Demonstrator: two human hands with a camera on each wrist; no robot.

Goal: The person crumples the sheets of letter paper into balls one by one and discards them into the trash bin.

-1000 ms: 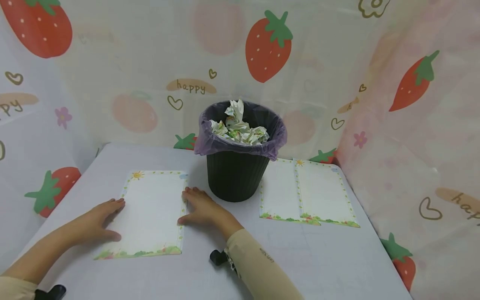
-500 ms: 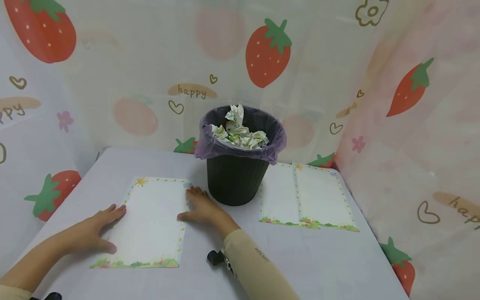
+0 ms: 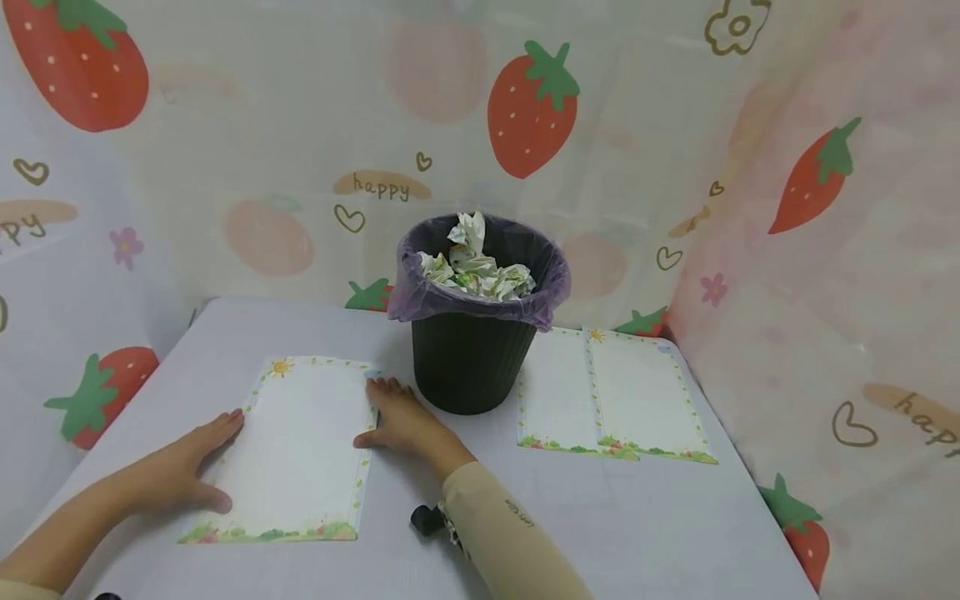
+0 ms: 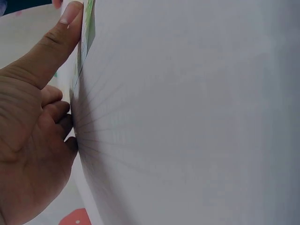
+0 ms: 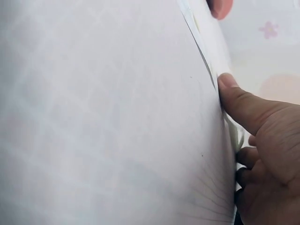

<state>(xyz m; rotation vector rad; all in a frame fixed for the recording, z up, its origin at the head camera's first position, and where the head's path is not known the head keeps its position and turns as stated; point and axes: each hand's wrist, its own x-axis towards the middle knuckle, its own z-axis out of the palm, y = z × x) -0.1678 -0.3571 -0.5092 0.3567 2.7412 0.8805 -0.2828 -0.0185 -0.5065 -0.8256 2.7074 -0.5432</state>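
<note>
A white sheet of paper (image 3: 296, 450) with a leafy border and a sun in its upper left corner lies flat on the table, between both hands. My left hand (image 3: 168, 471) rests along its left edge, fingers extended and thumb laid over the lower left part. In the left wrist view that thumb (image 4: 49, 47) meets the sheet's green border (image 4: 89, 33). At the right edge is my right hand (image 3: 408, 425), thumb and fingertips on the border. The right wrist view shows the paper's edge (image 5: 238, 133) bowed up slightly between thumb and fingers.
Beyond the right hand stands a black bin (image 3: 472, 358) with a purple liner (image 3: 480, 307), holding crumpled paper (image 3: 480, 271). Two overlapping bordered sheets (image 3: 645, 400) lie to its right. Strawberry-print cloth (image 3: 285, 100) walls the white table's back and sides.
The sheet has slid a little toward me, its lower border now nearer the table's front. My left hand has come back slightly with it; the right hand keeps to the right edge.
</note>
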